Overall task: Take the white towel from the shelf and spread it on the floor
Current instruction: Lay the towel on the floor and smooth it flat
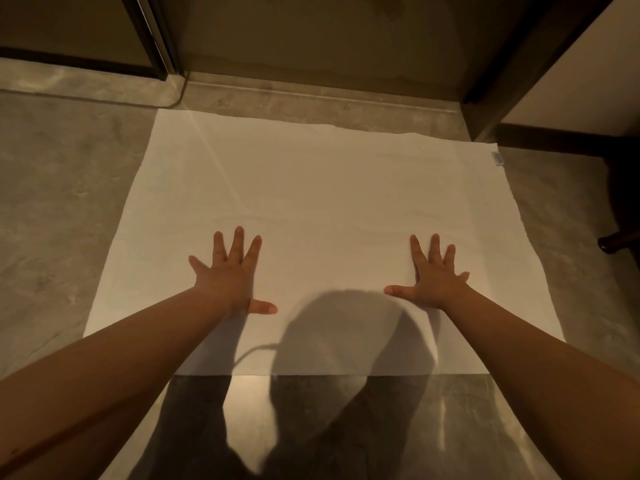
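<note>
At the upper left of the frame, a dark-framed panel (152,39) stands above the grey stone floor (52,188). The floor fills the left edge of the frame down to your left forearm.

Your left hand (230,271) lies palm down on the white towel (322,188), left of centre and in the lower half of the towel. Its grip is spread: the fingers (238,242) are splayed apart and flat on the cloth, with the thumb pointing toward the centre of the frame. It pinches nothing.

The white towel lies unfolded and flat on the floor in the middle of the frame. Its far edge runs near the raised step (311,95) at the top; its near edge runs across the lower centre. A rounded shadow (346,334) falls across the near edge, between your two forearms.

Your right hand (434,277) lies palm down on the towel, right of centre, level with the left hand and well apart from it. Its grip is also spread flat, thumb pointing inward, holding nothing.

A small label (497,158) sits at the towel's upper right corner. A dark furniture foot (614,242) rests on the floor at the right edge, apart from the towel.
</note>
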Motion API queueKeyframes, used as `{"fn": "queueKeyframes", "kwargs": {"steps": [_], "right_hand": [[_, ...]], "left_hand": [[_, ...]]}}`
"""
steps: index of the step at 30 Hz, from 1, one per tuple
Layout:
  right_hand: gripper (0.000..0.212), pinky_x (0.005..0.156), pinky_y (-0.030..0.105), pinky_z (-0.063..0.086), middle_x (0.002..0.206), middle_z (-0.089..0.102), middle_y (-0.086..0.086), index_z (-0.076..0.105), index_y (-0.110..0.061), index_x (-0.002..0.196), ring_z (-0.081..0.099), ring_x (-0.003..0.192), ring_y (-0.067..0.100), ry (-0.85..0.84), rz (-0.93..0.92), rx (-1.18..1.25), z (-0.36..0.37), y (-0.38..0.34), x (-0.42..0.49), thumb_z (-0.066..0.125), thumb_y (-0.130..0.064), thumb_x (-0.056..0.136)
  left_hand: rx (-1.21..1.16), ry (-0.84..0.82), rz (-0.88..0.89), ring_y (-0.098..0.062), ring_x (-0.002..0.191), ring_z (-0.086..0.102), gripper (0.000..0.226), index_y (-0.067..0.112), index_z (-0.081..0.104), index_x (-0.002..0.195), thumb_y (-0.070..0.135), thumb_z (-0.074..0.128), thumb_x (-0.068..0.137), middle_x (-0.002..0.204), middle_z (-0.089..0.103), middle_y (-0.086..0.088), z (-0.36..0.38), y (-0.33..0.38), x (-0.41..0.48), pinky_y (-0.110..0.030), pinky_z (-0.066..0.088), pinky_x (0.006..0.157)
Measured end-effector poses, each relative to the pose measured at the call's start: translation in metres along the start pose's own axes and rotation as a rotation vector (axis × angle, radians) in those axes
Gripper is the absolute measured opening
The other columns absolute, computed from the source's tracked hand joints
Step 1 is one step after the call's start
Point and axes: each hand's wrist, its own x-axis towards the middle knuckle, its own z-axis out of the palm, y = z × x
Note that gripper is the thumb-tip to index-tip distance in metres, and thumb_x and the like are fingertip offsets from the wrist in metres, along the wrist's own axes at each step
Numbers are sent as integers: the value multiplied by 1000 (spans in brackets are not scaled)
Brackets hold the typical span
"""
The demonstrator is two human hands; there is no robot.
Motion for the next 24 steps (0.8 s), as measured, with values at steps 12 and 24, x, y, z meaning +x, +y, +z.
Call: {"fn": "queueKeyframes", "kwargs": {"steps": [12, 24], "right_hand": [[128, 105, 71, 4, 152, -35, 2, -25, -40, 143, -30, 139, 35, -7, 1, 6, -2, 0, 2, 57, -85, 56], [129, 105, 71, 4, 152, -35, 3, -26, -40, 143, -29, 139, 35, 16, -5, 2, 1, -1, 5, 55, -87, 54]], "left_hand": [[-4, 17, 19, -41, 137, -29, 132, 25, -35, 140, 87, 51, 60, 149, -39, -9, 1, -4, 5, -72, 12, 105], [-10, 46, 18, -40, 138, -28, 132, 26, -34, 141, 87, 51, 60, 149, -39, -8, 2, -6, 7, -72, 13, 105]]}}
